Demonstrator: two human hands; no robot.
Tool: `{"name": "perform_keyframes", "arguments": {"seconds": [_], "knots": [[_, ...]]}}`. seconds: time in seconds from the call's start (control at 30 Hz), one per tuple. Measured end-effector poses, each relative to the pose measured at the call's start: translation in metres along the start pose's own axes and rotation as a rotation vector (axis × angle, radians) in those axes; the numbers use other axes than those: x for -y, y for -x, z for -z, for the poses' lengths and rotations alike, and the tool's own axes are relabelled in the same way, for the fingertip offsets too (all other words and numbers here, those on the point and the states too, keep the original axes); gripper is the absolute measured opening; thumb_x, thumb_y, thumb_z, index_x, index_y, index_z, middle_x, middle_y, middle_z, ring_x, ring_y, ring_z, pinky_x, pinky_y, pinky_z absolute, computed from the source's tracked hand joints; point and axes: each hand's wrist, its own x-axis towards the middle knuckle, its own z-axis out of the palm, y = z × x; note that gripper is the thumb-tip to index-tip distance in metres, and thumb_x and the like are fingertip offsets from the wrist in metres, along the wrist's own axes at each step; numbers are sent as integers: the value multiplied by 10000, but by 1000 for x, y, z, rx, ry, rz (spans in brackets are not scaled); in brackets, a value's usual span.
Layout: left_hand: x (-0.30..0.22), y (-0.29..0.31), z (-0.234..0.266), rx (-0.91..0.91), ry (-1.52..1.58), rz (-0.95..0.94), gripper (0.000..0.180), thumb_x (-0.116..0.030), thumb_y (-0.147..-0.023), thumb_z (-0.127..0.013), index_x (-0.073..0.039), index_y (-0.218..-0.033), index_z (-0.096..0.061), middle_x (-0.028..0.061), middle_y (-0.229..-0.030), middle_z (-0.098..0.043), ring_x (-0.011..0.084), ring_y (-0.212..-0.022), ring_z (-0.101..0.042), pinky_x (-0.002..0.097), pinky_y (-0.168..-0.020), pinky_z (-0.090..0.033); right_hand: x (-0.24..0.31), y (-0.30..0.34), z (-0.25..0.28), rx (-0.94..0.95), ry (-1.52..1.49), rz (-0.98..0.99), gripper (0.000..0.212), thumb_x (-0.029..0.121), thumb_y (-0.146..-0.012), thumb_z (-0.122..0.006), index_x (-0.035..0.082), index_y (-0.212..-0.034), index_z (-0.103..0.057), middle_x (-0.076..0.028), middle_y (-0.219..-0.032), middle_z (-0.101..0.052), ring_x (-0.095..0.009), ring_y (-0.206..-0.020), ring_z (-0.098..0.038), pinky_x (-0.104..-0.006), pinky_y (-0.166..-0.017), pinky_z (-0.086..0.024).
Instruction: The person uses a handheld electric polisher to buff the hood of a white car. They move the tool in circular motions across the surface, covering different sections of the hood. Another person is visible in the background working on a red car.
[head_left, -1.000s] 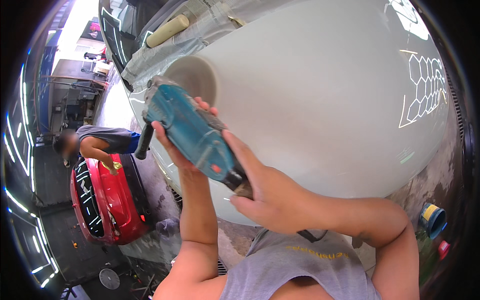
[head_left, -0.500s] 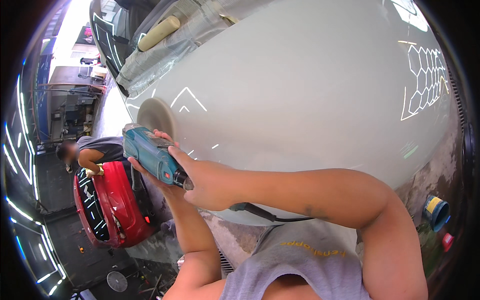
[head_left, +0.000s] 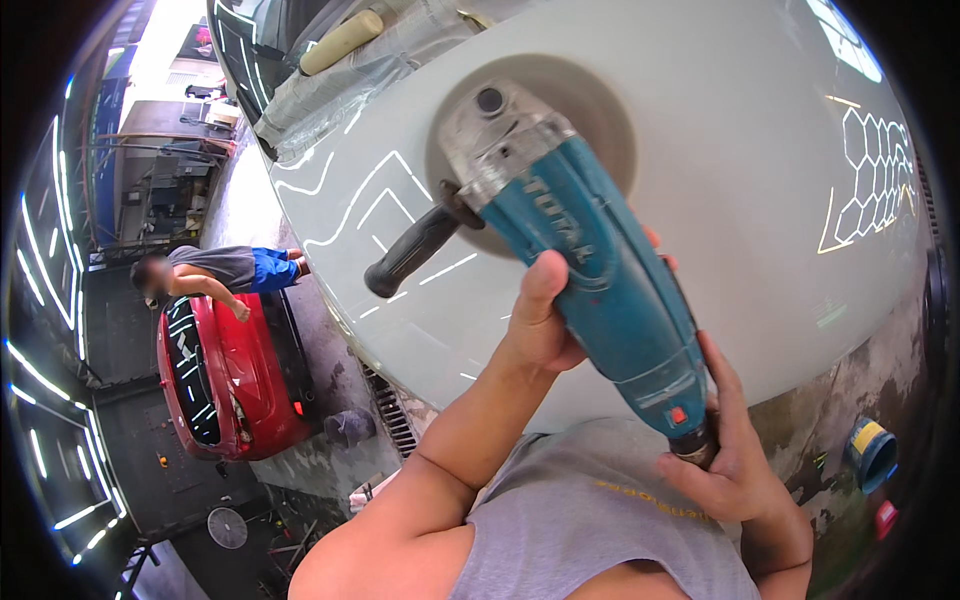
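A teal rotary polisher (head_left: 610,270) with a scuffed metal head slants across the middle of the view. My left hand (head_left: 545,320) wraps around its body from below, thumb on the near side. Its rear end, by the black cord collar, is in the grip of my right hand (head_left: 725,445). A black side handle (head_left: 415,250) sticks out to the left, with no hand on it. Beneath the head is the round pad (head_left: 600,110), blurred and partly hidden, over the glossy pale grey car panel (head_left: 740,160). Whether the pad touches the panel I cannot tell.
Newspaper and clear plastic (head_left: 350,95) cover the panel's far left edge, with a cream cylinder (head_left: 342,42) on top. A co-worker (head_left: 215,265) stands beside a red car (head_left: 240,370) at left. A blue can (head_left: 873,452) is on the floor at right.
The polisher has moved right from the panel's left side, and its head has swung from pointing left to pointing away. The co-worker has straightened up from bending over the red car.
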Motion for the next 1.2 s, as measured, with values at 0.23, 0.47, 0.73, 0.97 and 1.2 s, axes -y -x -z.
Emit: {"name": "perform_keyframes", "arguments": {"seconds": [0.23,0.47,0.73,0.97,1.2], "knots": [[-13,16,28,-4,184,-108,1066,-816,-927,-603,-6,-1585,-384,223,-1451,-567,441,-1375,-567,632,-1045,-578,2,-27,-18,89,33,46,1048,-2,-896,-681,15,-1719,-33,-278,-1584,-460,-309,-1415,-541,-394,-1163,-415],[-97,88,104,-214,69,-378,945,-803,-976,-526,-54,-1550,-464,198,-1403,-597,424,-1292,-607,597,-1063,-555,16,-129,-84,374,190,58,1003,80,-908,-673,-8,-1711,-78,-283,-1485,-521,-311,-1332,-580,-385,-1121,-448],[-191,121,199,-187,128,-429,898,-657,-925,-755,-70,-1529,-443,164,-1436,-557,363,-1391,-516,589,-1103,-509,24,-244,-173,507,291,67,990,154,-910,-644,-15,-1707,-83,-366,-1347,-598,-418,-1098,-690,-460,-974,-532],[-100,156,157,-240,48,-508,934,-754,-940,-656,-105,-1566,-414,138,-1452,-552,322,-1397,-515,607,-1150,-436,-29,-187,-132,528,379,290,1001,152,-928,-666,-6,-1706,-57,-400,-1571,-413,-472,-1292,-618,-479,-1109,-482],[-13,214,108,-298,218,-438,1040,-775,-876,-724,-100,-1591,-384,73,-1504,-529,253,-1464,-483,591,-1250,-332,-25,-98,-94,722,323,-101,1002,142,-929,-662,34,-1719,-55,-327,-1188,-660,-448,-1035,-693,-482,-948,-525]]}}
